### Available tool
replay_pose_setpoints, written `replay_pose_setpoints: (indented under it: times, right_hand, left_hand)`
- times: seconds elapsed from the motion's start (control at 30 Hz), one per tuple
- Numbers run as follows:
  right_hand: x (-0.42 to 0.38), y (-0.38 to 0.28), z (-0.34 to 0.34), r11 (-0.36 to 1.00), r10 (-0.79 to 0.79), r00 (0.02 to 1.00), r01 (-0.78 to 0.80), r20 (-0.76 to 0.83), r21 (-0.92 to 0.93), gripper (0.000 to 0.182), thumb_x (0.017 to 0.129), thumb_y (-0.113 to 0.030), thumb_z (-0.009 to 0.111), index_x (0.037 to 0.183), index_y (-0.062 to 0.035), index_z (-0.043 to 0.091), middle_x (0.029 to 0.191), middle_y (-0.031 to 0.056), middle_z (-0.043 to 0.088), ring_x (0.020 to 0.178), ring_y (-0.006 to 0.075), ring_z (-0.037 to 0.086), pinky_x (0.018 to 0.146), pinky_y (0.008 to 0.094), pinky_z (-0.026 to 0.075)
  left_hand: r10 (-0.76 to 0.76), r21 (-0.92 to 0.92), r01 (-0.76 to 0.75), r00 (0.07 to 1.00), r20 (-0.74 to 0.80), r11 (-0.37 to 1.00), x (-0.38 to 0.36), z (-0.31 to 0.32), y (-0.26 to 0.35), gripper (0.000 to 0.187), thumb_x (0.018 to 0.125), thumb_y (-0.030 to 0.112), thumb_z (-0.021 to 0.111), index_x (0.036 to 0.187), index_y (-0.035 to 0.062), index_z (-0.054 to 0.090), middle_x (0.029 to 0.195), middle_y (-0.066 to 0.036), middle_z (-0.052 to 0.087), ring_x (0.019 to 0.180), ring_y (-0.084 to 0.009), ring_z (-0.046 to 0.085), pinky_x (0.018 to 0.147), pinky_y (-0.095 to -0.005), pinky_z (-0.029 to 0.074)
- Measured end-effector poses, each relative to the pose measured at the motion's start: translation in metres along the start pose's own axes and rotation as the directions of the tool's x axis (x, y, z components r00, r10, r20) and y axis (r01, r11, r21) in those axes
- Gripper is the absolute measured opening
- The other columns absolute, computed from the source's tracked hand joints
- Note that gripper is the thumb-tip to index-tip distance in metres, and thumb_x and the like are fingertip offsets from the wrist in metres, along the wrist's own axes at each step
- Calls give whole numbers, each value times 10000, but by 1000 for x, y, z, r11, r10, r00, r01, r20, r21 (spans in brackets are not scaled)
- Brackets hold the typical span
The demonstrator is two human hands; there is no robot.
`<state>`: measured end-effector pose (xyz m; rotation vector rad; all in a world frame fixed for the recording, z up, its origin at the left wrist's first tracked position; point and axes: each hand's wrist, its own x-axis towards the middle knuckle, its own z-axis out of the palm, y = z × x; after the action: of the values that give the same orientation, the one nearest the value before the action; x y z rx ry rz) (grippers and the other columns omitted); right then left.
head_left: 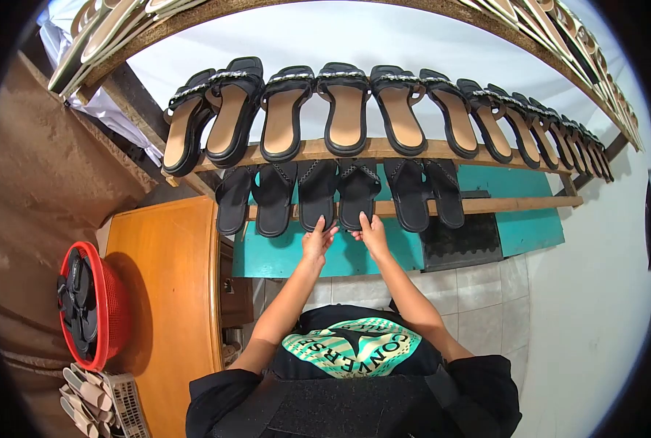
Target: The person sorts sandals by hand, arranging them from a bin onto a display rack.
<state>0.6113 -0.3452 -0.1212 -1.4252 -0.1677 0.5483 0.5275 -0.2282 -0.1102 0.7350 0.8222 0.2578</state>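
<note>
Both hands reach up to the lower wooden rail (479,206), where 6 black sandal soles hang in a row. The left hand (317,241) has its fingers closed on the bottom edge of the third black sole (317,191). The right hand (373,235), just beside it, touches the bottom edge of the fourth black sole (358,190); whether it grips it I cannot tell. The 2 hands are close together but not touching.

Above the hands, an upper wooden rail (384,150) carries a long row of black sandals (345,109) with tan insoles and studded straps. Below the arms, the person's black shirt reads "CONVERSE" (354,349) in a teal emblem. Far to the left of the left hand, a red basket (110,310) of black straps sits beside an orange tabletop (168,292).
</note>
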Motion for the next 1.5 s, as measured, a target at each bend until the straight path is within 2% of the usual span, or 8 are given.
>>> replay_pose_setpoints:
  times: [0.13, 0.47, 0.77, 0.87, 0.97, 1.1, 1.17, 1.5]
  right_hand:
    - [-4, -2, 6, 997, 26, 997, -20, -74, 80, 281, 850, -289, 446, 805, -13, 465, 627, 41, 527, 488, 87, 488, 432, 202, 395]
    - [1, 11, 24, 997, -69, 995, 70, -72, 16, 274, 843, -258, 461, 793, 11, 458, 588, 60, 534, 450, 100, 503, 402, 211, 403]
    - [1, 10, 19, 999, 17, 1000, -16, -18, 50, 277, 844, -270, 461, 807, 4, 462, 619, 60, 546, 467, 97, 507, 419, 204, 419]
    - [-1, 8, 14, 996, 41, 997, -46, 68, 78, 362, 854, -365, 407, 853, -7, 454, 667, 86, 559, 552, 110, 516, 471, 215, 421]
    - [-15, -5, 8, 963, 209, 974, -221, 87, 155, 473, 839, -464, 365, 911, -2, 433, 712, 101, 553, 566, 129, 521, 486, 221, 428]
    - [-32, -10, -20, 958, 271, 963, -271, 15, 93, 631, 797, -555, 357, 1063, 18, 367, 751, 98, 508, 572, 147, 521, 508, 236, 435]
    - [-35, -7, -38, 933, 278, 959, -257, -49, 251, 634, 794, -547, 378, 1076, 20, 364, 797, 110, 495, 610, 151, 522, 526, 239, 434]
    - [-35, -26, -100, 960, 193, 942, -124, -274, 252, 568, 742, -554, 477, 951, -29, 423, 749, 79, 521, 633, 131, 517, 561, 236, 432]
  left_hand:
    - [65, -72, -70, 996, -69, 995, 0, 6, -5, 265, 768, 264, 586, 874, 33, 511, 860, -93, 609, 731, -145, 597, 534, -199, 437]
    - [118, -109, -140, 975, -187, 984, 7, 1, -8, 273, 763, 293, 592, 806, 41, 498, 816, -132, 599, 733, -156, 591, 554, -205, 432]
    - [66, -42, -68, 997, -37, 997, -2, -7, -3, 368, 762, 382, 567, 839, 26, 513, 882, -94, 595, 791, -149, 569, 626, -220, 440]
    - [22, 7, -23, 997, 76, 1000, -1, -11, -10, 394, 755, 400, 568, 884, 31, 519, 909, -62, 587, 811, -135, 549, 680, -236, 424]
    - [-29, 81, 19, 991, 133, 997, -8, -5, -20, 412, 743, 410, 577, 957, 63, 520, 954, -30, 569, 855, -132, 519, 747, -269, 393]
    - [-99, 127, 75, 976, 195, 989, -24, 16, -34, 430, 713, 407, 613, 1019, 127, 501, 1073, -21, 506, 969, -145, 444, 822, -316, 340]
    - [-175, 141, 147, 961, 212, 979, -25, 27, -45, 462, 701, 399, 629, 1042, 123, 487, 1092, -21, 495, 980, -150, 435, 831, -312, 334]
    - [-167, 285, 83, 944, 284, 955, -3, 101, -71, 395, 685, 414, 641, 930, 116, 557, 951, 14, 548, 847, -105, 470, 751, -279, 346]
